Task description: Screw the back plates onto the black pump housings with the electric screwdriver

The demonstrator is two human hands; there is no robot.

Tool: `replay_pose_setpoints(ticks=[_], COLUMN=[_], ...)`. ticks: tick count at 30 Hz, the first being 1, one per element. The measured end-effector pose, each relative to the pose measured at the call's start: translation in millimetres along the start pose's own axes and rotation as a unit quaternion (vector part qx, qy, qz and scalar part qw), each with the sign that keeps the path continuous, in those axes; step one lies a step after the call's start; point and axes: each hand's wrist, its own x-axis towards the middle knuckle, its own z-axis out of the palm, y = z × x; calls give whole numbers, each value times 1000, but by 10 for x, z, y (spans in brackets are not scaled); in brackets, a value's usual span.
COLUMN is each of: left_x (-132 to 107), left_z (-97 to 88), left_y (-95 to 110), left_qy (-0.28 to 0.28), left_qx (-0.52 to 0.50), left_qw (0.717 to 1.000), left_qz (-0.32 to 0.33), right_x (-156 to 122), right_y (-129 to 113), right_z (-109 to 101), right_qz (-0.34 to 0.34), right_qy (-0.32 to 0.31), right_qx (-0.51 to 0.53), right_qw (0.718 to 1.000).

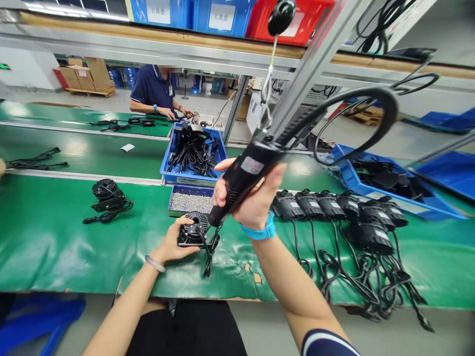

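Observation:
My right hand (254,195) is wrapped round a black electric screwdriver (247,170), which hangs from a cord and slants down to the left. Its tip reaches the right side of a round black ribbed device (195,226); whether it touches a screw is too small to tell. With thumb and fingers, my left hand (174,242) grips that device from its left on the green mat. A bundled black cable (211,254) trails from the device. Just behind it sits a small blue tray (174,210) of silvery screws.
A blue bin (168,174) of black cables stands behind the screw tray. Another finished-looking device (107,195) lies at left. Several black devices (321,205) with dangling cables line the right. A person (154,91) works across the bench. A metal post (315,59) rises at right.

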Motion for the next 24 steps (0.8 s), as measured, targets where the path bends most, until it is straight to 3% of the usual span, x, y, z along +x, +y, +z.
replay_pose_setpoints(ticks=[7,10,15,19,24], left_x=[-68,-99,-131,-131,-100], left_z=[44,30,22,34,39], left_y=[-8,-37,-69,-45,-20], left_qy=[22,12,4,4,11], left_qx=[-8,18,14,2,-6], left_qw=[1000,999,999,1000,999], left_qz=[9,38,51,11,39], right_x=[-86,-68,18,15,-35], right_y=[428,271,-89,-42,40], right_z=[-176,-222,-69,6,61], right_qz=[78,57,34,45,28], right_qy=[-15,-17,-21,1,-51], right_qx=[9,23,4,-26,57], right_qw=[997,998,999,999,997])
